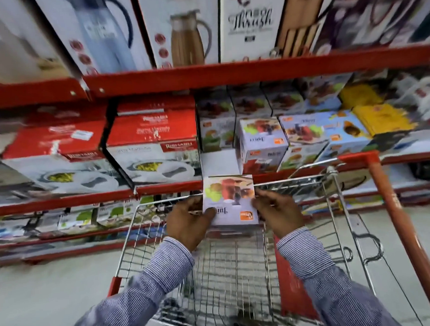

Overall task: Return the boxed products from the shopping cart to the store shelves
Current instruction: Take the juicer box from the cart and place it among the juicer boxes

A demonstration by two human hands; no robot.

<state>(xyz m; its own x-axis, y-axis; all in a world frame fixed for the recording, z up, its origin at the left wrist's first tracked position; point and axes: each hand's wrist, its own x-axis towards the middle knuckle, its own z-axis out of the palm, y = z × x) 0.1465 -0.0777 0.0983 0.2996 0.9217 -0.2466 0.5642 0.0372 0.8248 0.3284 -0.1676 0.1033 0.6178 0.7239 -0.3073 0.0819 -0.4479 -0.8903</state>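
A small white juicer box (229, 199) with fruit pictures and an orange logo is held above the wire shopping cart (331, 202), just below the middle shelf's red front edge. My left hand (187, 219) grips its left side and my right hand (277, 210) grips its right side. Matching juicer boxes (262, 146) stand on the middle shelf right behind it, with a bare white gap (217, 162) on the shelf to their left. A red box (292, 282) leans inside the cart on its right side.
Red dinner-set boxes (151, 143) fill the middle shelf on the left. Tall jug boxes (183, 28) stand on the top shelf above a red shelf rail (229, 73). The cart's orange handle (393, 216) runs down the right. More boxes sit on the lowest shelf.
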